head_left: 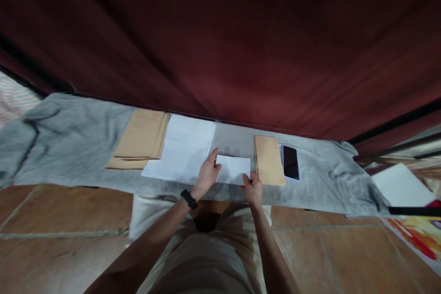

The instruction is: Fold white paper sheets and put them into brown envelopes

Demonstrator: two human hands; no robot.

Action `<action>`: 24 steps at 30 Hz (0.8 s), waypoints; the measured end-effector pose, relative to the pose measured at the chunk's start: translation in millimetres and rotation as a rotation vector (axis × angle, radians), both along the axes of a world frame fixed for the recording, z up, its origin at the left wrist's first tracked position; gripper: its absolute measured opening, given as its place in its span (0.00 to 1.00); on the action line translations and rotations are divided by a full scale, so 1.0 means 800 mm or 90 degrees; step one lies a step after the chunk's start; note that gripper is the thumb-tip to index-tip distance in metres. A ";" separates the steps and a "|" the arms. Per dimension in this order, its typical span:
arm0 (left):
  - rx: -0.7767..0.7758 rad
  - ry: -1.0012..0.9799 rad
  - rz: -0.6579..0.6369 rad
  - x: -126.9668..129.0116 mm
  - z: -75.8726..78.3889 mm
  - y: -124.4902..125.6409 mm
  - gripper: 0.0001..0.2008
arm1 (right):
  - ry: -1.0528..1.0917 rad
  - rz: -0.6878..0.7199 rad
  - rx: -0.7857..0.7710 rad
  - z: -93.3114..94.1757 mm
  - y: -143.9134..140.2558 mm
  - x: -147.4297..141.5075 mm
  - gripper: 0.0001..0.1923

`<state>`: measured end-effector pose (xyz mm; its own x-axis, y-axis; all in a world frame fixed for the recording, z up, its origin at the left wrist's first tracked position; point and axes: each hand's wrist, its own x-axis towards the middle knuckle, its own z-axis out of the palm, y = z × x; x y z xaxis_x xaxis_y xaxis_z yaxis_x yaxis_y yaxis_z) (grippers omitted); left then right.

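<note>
A white folded sheet of paper (233,169) lies between my two hands, low over the grey cloth. My left hand (207,171), with a black band on its wrist, holds the sheet's left edge, thumb on top. At the lower right corner, my right hand (253,187) pinches the paper between thumb and fingers. Flat white sheets (184,147) are just left of my left hand. Close to my right hand is a small pile of brown envelopes (269,161).
A larger stack of brown envelopes (139,135) is at the left. Right of the small pile lies a phone (291,162). Grey cloth (327,174) covers the narrow surface, backed by a dark red curtain (220,55). Tiled floor (330,252) shows below.
</note>
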<state>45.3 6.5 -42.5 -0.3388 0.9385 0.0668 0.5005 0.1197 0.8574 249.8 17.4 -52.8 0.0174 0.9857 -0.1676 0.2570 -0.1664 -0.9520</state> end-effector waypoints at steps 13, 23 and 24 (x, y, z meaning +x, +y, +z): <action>0.055 0.335 -0.229 0.013 -0.007 -0.048 0.22 | -0.478 0.058 0.074 0.006 0.000 0.005 0.21; 0.013 0.056 0.426 -0.264 0.049 -0.053 0.25 | -0.572 0.089 0.074 0.008 -0.003 0.001 0.21; -0.014 0.071 0.432 -0.281 0.051 -0.060 0.27 | -0.579 0.087 0.078 0.007 -0.004 0.000 0.21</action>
<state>-179.2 -41.5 -1.9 -0.8445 0.5222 0.1188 0.3938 0.4553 0.7985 249.8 14.4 -47.5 -0.0272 0.9988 -0.0411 0.9237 0.0094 -0.3830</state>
